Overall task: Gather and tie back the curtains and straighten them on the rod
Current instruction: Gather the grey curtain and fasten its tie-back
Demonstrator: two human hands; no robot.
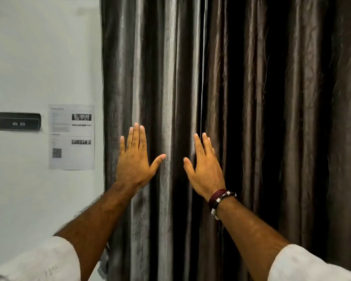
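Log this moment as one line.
left hand open, flat on curtain | right hand open at panel edge | curtain untied

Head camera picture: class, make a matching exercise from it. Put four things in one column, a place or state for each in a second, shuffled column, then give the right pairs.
Column 1
1. left hand
2. right hand
3. printed sheet
4. dark nameplate

Column 2
A. wears a bracelet at its wrist
B. on the wall, furthest from the curtain
C. flat on the paler curtain folds
D. on the wall beside the curtain's edge

Pairs: 1-C, 2-A, 3-D, 4-B
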